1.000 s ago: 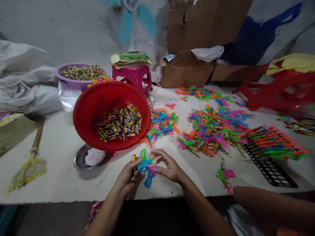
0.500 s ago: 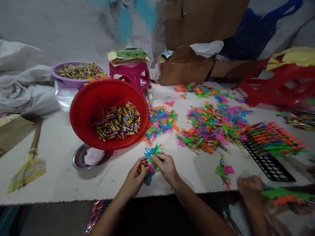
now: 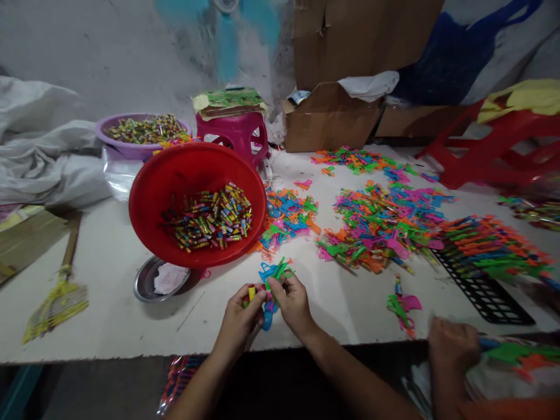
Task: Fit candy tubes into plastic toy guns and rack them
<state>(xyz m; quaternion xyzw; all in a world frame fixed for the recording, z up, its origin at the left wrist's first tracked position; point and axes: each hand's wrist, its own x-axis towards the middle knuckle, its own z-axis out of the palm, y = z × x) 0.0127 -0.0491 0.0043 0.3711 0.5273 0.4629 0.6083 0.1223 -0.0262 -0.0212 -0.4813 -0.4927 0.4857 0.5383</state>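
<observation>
My left hand (image 3: 240, 314) is closed, with a small yellow tube (image 3: 251, 293) sticking up between thumb and fingers. My right hand (image 3: 297, 303) pinches a green plastic toy gun (image 3: 276, 273), bringing it against the left fingertips. Pink plastic shows between the two hands. Blue toy guns (image 3: 266, 319) lie below and just beyond the fingers. To the left, a tilted red basin (image 3: 144, 198) holds many small tubes in printed wrappers. Loose toy guns (image 3: 291, 213) in several colours lie beyond my hands.
A metal bowl (image 3: 139, 286) with paper slips and a yellow hand-shaped scraper (image 3: 56, 303) lie left. A larger toy pile (image 3: 376, 227) and a black grid tray (image 3: 494, 303) are at right. Another person's hand (image 3: 455, 344) is at the right table edge, near bundled toys.
My hands stay together, and the yellow tube now stands more upright in my left fingers. The whole view has shifted slightly. The other person's hand remains at the table edge.
</observation>
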